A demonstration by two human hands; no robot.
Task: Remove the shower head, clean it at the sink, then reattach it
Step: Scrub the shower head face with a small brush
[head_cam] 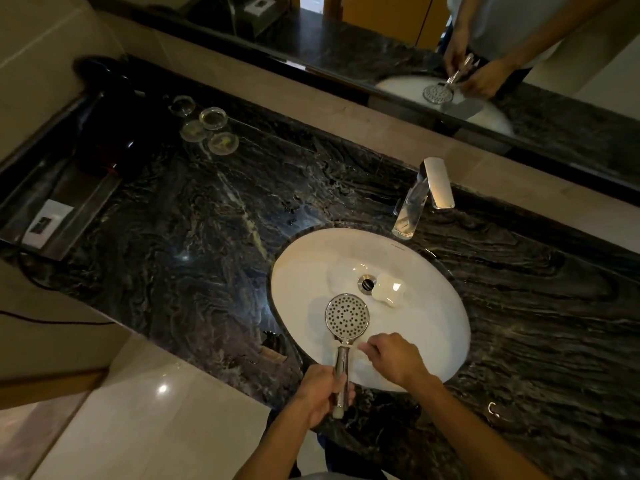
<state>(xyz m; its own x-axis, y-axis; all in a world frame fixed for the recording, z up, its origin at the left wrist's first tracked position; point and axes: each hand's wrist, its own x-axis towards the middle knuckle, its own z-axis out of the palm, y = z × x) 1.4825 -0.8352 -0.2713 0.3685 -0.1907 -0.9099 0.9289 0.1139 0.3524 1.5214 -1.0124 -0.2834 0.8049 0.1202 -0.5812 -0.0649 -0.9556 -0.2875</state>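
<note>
Hands first: our left hand (320, 393) has its fingers wrapped round the chrome handle of the shower head (346, 320), low on the handle, near the threaded end. Our right hand (394, 360) sits just beside the neck with fingers curled; something pale shows at the fingertips, maybe a cloth or tissue, but it is too blurred for us to say whether it pinches anything.

Largest down: dark marbled worktop (173, 237) runs the whole width, a mirror (381, 36) behind it. White oval sink (433, 341) set into it, tap (420, 199) at the back rim, no water seen running. We hold the shower head over the near part of the basin, spray face up, nozzle holes showing. It is off its hose, so we judge the cleaning step is in hand. A pale soap bar (388, 289) lies touching the drain (366, 283). Far left, four small glass dishes (207, 124), well apart from the sink.

Risks from here: chrome handle gets slick once wet or soapy, and a one-hand hold that low could let the head tip and knock the basin. The soap sits against the drain and may block the water. If the tap opens hard onto the upturned face, spray goes over the worktop. Grit left in the thread end could spoil the reattach.
</note>
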